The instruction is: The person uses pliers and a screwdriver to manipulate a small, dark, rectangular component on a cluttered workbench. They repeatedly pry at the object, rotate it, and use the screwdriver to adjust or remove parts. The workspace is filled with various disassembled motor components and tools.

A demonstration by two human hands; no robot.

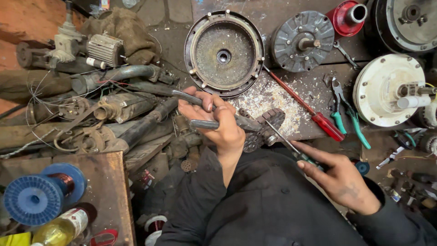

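Observation:
My left hand (218, 123) is closed around the two grey handles of a pair of pliers (205, 109), whose jaws grip a round, dark motor stator core (266, 127) held over my lap. My right hand (339, 175) holds a thin screwdriver (284, 139) with a green handle; its shaft points up-left and its tip touches the stator core's slots.
On the wooden bench lie a dark round motor housing (224, 52), a grey rotor plate (302, 41), a white motor cover (387, 89), a red-handled screwdriver (302, 105), green-handled pliers (346, 114) and pale scrapings. Scrap metal piles at left; a blue wire spool (38, 196) sits lower left.

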